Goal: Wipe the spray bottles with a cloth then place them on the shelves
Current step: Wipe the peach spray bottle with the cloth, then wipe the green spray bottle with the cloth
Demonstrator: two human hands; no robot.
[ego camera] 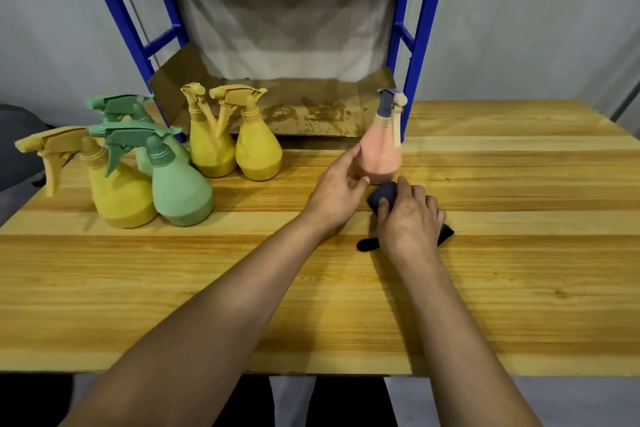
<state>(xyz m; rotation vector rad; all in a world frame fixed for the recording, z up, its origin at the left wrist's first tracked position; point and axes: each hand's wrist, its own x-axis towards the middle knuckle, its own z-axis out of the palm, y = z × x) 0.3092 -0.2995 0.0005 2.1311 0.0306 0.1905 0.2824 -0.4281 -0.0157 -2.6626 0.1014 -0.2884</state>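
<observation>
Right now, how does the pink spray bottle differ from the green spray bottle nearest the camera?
The pink spray bottle has a dark grey head and beige trigger; the green spray bottle is green all over. The left hand holds the pink one, the right hand gripping a dark cloth at its base; the green one stands untouched beside a yellow spray bottle. Both stand upright on the wooden table, pear-shaped.

- Wooden table [485, 305]: smooth, grained, slightly glossy planks.
- Spray bottles, e.g. the pink spray bottle [381, 156]: matt plastic.
- Dark cloth [382, 196]: soft fabric.
- Shelf frame [420, 45]: blue painted metal.
- Cardboard liner [311, 111]: stained, rough.
</observation>
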